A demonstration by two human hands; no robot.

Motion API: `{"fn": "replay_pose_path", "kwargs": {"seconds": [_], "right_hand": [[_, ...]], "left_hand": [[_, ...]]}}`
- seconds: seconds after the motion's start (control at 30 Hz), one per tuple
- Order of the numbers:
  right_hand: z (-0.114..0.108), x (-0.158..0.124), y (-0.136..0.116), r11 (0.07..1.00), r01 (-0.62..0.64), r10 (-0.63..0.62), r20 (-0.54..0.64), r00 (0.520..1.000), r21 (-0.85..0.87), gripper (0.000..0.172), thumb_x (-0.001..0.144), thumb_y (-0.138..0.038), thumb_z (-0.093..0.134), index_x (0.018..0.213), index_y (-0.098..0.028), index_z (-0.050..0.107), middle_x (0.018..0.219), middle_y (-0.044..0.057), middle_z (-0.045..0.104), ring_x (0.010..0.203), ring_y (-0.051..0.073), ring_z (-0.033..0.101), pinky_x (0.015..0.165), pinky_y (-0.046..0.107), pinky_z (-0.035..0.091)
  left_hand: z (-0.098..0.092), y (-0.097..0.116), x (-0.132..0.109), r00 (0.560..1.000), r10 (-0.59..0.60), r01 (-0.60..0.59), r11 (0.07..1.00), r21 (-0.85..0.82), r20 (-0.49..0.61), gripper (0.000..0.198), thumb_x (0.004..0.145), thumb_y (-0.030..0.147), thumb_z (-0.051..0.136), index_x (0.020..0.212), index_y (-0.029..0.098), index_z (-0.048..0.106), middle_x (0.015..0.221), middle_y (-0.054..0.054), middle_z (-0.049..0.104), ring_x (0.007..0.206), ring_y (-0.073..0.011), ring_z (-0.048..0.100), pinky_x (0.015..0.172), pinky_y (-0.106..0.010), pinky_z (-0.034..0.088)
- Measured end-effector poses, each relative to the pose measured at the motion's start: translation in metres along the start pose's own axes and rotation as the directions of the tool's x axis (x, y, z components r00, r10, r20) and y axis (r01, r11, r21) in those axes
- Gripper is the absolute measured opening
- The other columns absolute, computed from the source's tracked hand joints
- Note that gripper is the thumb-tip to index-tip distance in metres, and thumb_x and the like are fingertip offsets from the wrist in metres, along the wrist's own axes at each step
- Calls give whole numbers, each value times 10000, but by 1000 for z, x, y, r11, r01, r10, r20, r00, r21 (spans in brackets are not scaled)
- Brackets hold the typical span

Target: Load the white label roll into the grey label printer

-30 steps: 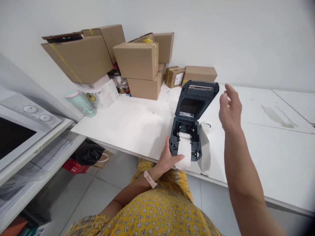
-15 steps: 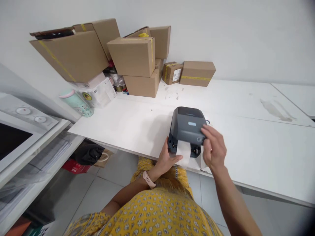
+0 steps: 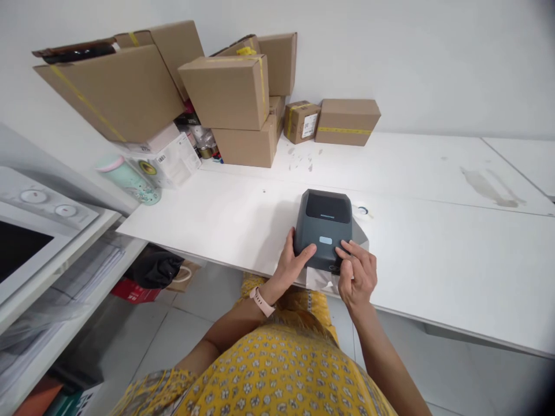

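A dark grey label printer (image 3: 325, 228) rests near the front edge of the white table, its lid down. White paper (image 3: 318, 278) sticks out of its front, toward me. My left hand (image 3: 292, 260) grips the printer's left front corner, thumb on top of the lid. At the right front corner, the fingertips of my right hand (image 3: 358, 271) touch the lid, and its other fingers are curled. Behind the printer's right side lies a small white roll (image 3: 362, 211), and a pale sheet shows between the printer and my right hand.
Cardboard boxes (image 3: 225, 92) are stacked at the back left, with two smaller ones (image 3: 347, 121) by the wall. A mint-green tumbler (image 3: 130, 179) stands by a white carton (image 3: 176, 162). A microwave (image 3: 43, 225) sits on a shelf at the left.
The raised printer lid has come down over the paper. My left thumb has moved from the paper onto the lid, and my right hand has shifted left and down with the lid.
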State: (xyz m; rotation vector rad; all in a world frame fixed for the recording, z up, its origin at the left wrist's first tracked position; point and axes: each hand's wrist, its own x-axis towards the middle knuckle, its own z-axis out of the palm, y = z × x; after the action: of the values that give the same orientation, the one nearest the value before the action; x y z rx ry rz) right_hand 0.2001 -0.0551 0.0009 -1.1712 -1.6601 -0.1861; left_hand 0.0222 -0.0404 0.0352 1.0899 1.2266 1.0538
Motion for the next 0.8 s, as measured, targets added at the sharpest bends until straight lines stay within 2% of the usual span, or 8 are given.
{"fn": "replay_pose_path", "kwargs": {"seconds": [0.17,0.37,0.43,0.5,0.57,0.63,0.7,0.8], "right_hand": [[13,0,2,999,-29,32,-126,992,22,335,983,-153,412,1017,-227,736,1069,92,767,1098,274,715,920,491,519],[16,1,5,994,-53,67,-152,986,96,318,987,-157,435,982,-234,743,1047,62,767,1049,247,716,934,472,490],[14,1,2,986,-98,115,-130,985,136,318,998,-176,428,1010,-231,741,1091,61,761,1094,247,698,961,480,478],[12,0,-3,975,-147,168,-119,979,167,326,1012,-197,412,1022,-220,737,1124,71,751,1145,253,674,981,493,469],[12,0,-7,968,-182,204,-120,972,175,342,1026,-216,394,1014,-212,736,1131,80,747,1172,256,660,995,503,465],[12,-1,-10,965,-200,223,-128,966,167,358,1036,-231,382,998,-210,737,1114,83,749,1168,255,660,1005,510,465],[12,-1,-11,966,-205,226,-130,965,158,365,1040,-237,377,992,-211,738,1100,82,751,1157,255,664,1010,515,466],[12,0,-10,969,-191,211,-119,970,157,354,1040,-238,385,1011,-211,737,1118,83,750,1164,258,660,1014,514,466]], "left_hand": [[3,0,6,999,50,-47,993,110,-22,863,904,542,651,1598,189,278,1668,-138,343,1536,-309,342,1260,-428,324],[-11,-7,1,998,37,-36,999,-12,50,921,832,528,741,1566,201,292,1633,-157,377,1456,-303,444,1156,-407,429],[-18,-11,-14,1000,-8,8,1000,2,7,851,810,541,757,1492,195,385,1537,-171,480,1359,-294,523,1055,-385,480],[-22,-15,-31,996,-54,57,997,51,-65,603,831,573,718,1257,175,563,1237,-135,656,1098,-240,633,894,-341,505],[-21,-17,-44,993,-118,117,990,77,6,451,851,613,668,936,172,629,891,-52,673,799,-165,613,732,-294,467],[-16,-17,-48,967,-191,184,981,58,167,488,840,653,644,764,172,612,724,-11,626,640,-121,538,624,-270,404],[-8,-13,-44,928,-252,261,965,7,275,518,775,679,684,734,166,627,676,0,616,585,-107,508,575,-261,364],[2,-8,-33,904,-302,334,940,-62,302,529,643,660,786,722,156,644,633,18,584,577,-101,493,581,-258,360]]}}
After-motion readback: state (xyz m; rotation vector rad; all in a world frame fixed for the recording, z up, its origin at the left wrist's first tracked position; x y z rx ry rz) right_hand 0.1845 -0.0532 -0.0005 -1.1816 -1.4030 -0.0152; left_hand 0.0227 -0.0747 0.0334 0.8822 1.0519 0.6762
